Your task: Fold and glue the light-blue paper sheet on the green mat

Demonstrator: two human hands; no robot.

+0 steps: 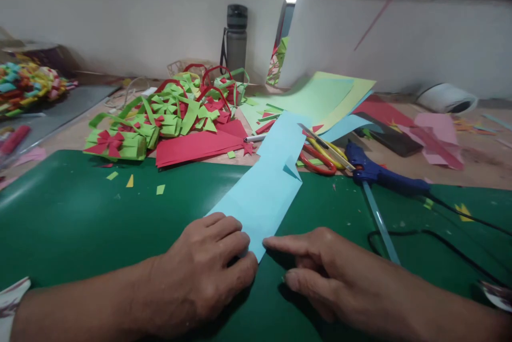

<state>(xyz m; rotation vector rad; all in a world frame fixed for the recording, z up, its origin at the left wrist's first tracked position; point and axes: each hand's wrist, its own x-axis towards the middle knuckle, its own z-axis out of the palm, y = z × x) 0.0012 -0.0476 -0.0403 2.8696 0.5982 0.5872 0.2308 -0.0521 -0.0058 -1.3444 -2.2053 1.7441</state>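
A long sheet of light blue paper (260, 192) lies slantwise on the green mat, with a small cut flap lifted along its right side. My left hand (212, 267) is closed over its near end, fingers curled and pressed onto the paper; the fingertips are partly hidden. My right hand (332, 267) holds nothing. Its index finger is stretched out and touches the paper's right edge near the bottom, and the thumb is apart below it.
Green and red paper baskets with bows (180, 107) crowd the back left, beside folded red paper (200, 144). Red-handled scissors (320, 163) and a blue glue gun (384, 174) with its cord lie right. A bottle (237, 43) stands behind; paper scraps dot the green mat (100, 214).
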